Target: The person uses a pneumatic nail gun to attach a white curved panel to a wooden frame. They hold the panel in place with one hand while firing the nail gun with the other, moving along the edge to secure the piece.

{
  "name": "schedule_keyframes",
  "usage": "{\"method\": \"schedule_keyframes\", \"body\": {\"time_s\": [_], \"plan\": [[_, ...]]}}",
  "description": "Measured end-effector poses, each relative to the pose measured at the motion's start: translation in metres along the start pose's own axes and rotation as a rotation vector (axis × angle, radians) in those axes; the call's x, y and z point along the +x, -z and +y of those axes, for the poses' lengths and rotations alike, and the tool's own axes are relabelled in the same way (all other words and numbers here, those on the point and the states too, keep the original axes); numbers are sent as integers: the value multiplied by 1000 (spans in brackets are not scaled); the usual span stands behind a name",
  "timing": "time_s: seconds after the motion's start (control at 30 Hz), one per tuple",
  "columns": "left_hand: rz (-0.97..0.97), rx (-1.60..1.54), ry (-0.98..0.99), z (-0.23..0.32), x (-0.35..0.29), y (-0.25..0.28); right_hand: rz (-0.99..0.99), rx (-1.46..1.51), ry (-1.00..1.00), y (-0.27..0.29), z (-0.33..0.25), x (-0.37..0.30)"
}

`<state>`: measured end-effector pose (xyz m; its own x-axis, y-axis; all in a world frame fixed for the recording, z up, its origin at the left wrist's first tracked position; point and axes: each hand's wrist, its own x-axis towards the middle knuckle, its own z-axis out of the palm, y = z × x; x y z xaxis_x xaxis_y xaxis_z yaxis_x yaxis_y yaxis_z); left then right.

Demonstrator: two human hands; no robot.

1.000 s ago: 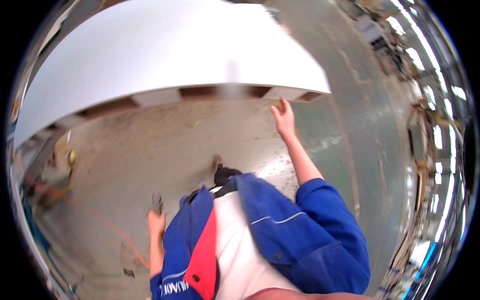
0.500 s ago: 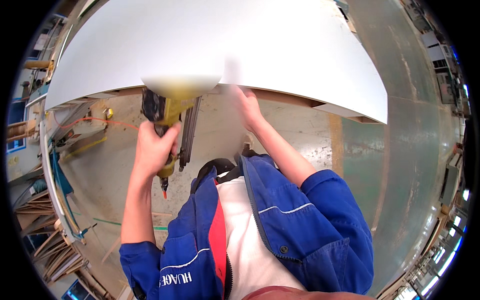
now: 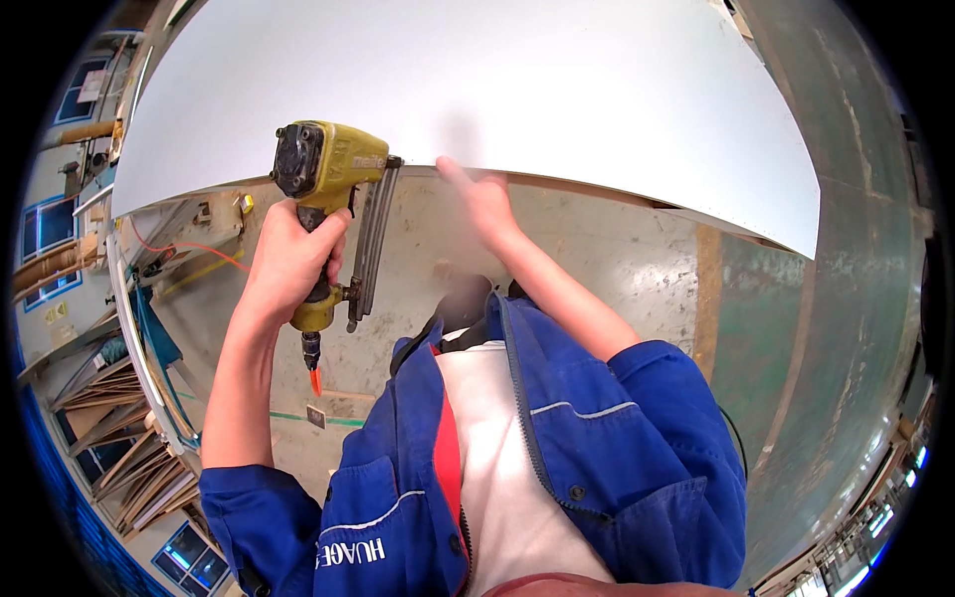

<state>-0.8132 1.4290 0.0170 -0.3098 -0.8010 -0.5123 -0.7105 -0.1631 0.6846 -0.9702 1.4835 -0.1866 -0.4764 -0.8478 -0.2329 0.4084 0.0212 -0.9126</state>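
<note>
My left hand (image 3: 290, 254) is wrapped round the grip of a yellow and black air nail gun (image 3: 343, 159). The gun's head overlaps the near edge of a large white panel (image 3: 497, 80) from this view, and its nose points right, close to that edge. A long dark magazine (image 3: 376, 244) runs down beside the grip, with an orange-tipped air fitting (image 3: 315, 378) below. To the right of the gun, my right hand (image 3: 487, 209) holds the panel's near edge, thumb on top. Its other fingers are partly hidden under the edge, and a grey smear blurs part of the hand.
Wood strips (image 3: 139, 438) are stacked on racks at the left. An orange hose (image 3: 189, 249) crosses near a low bench on that side. Green floor (image 3: 746, 328) with a yellowish line stretches to the right. Machinery lines the far right rim.
The nail gun has shifted left relative to the panel, and its head now shows clearly instead of being lost in glare. My right hand stays at the panel's edge. The whole view has shifted slightly.
</note>
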Motion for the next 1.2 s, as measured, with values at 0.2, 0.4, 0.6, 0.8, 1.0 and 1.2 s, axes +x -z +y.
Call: {"method": "schedule_keyframes", "body": {"time_s": [0.2,0.4,0.6,0.8,1.0,1.2], "plan": [[-25,57,32,10,-4,-2,16,-18,-19,-4,-5,-2],[-4,67,-25,2,-6,5,40,-41,20,-8,-2,-6],[179,-211,-70,-26,-26,15,-79,10,-123,3,9,10],[220,-129,61,-80,-38,8,-123,-47,-231,-17,22,21],[222,-238,154,-118,-52,5,-162,12,-171,-20,8,16],[250,-270,108,-113,-46,24,-133,-1,-193,-8,10,19]]}}
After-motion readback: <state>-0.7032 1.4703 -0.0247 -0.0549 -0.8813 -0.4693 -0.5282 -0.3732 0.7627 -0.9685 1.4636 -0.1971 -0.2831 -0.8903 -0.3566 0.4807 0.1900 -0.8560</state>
